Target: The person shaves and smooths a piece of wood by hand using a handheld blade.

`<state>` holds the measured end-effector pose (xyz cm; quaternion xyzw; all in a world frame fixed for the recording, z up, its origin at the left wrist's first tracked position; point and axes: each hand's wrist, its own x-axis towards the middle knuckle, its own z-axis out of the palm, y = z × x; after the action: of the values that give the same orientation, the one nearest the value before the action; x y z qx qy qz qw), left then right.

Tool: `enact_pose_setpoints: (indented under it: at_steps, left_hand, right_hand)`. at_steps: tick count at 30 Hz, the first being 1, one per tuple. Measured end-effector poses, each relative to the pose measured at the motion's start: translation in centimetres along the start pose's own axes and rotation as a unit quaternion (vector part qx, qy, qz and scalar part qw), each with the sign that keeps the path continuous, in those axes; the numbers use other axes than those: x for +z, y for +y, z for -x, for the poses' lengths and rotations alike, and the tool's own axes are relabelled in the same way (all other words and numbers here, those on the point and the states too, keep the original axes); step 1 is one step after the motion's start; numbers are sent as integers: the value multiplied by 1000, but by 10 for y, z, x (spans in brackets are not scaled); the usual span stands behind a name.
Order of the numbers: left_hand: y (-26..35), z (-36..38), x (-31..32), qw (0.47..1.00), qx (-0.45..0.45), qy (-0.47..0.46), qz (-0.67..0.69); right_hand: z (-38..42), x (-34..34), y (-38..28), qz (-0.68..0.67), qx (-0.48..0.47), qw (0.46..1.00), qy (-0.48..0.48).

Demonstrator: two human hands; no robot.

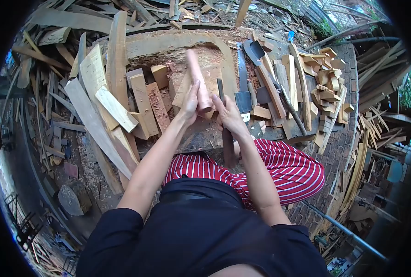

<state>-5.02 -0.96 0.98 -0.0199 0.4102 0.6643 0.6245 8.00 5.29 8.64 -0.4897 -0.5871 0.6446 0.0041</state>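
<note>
A pinkish, rounded wooden piece point(196, 74) slants above the work surface, its thicker end near me. My left hand point(191, 102) is closed round its left side, close to that lower end. Just to the right, my right hand point(229, 116) grips a dark, narrow tool point(228, 143), whose thin upper part rises past the thumb and whose wide lower part hangs toward my lap. The tool's exact kind cannot be made out. Under the wooden piece lies a pale wood block point(180, 87) amid reddish shavings.
Long boards point(117, 55) and short blocks point(143, 99) lie left of my hands. To the right are a saw point(242, 74), a machete-like blade point(253, 50), sticks point(302, 87) and a pile of small wood blocks point(327, 78). My crossed legs are close below.
</note>
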Motion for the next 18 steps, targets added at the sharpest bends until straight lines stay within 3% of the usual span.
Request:
enact_pose_setpoints:
  at_steps: [1, 2, 3, 4, 5, 8, 11, 12, 15, 18]
  left_hand:
    - [1, 0, -10, 1000, 3, 6, 2]
    - [0, -1, -19, 997, -17, -70, 34]
    - [1, -3, -21, 986, -36, -148, 65]
    - [-1, -4, -21, 964, -43, -223, 139]
    - [-5, -6, -21, 964, -46, -222, 141]
    - [-1, 1, 2, 979, -23, -75, 189]
    - [8, 8, 8, 987, -50, -44, 148]
    - [6, 5, 3, 995, -64, -21, 69]
    - [1, 0, -7, 993, 0, -62, 97]
    - [4, 1, -2, 996, -22, -51, 73]
  right_hand:
    - [-6, 0, 8, 67, -57, 995, 40]
    - [-10, 0, 15, 131, -114, 982, 80]
    - [2, 1, -6, 98, -71, 990, 68]
    - [-11, -3, 8, 159, -166, 965, 126]
    - [-21, -6, 24, 217, -255, 924, 181]
    - [-6, 1, 2, 255, -210, 924, 192]
    - [-12, -2, 4, 266, -233, 923, 151]
    - [-7, -1, -5, 250, -185, 942, 123]
    - [-8, 4, -5, 235, -183, 948, 116]
    - [-4, 9, -6, 205, -144, 963, 96]
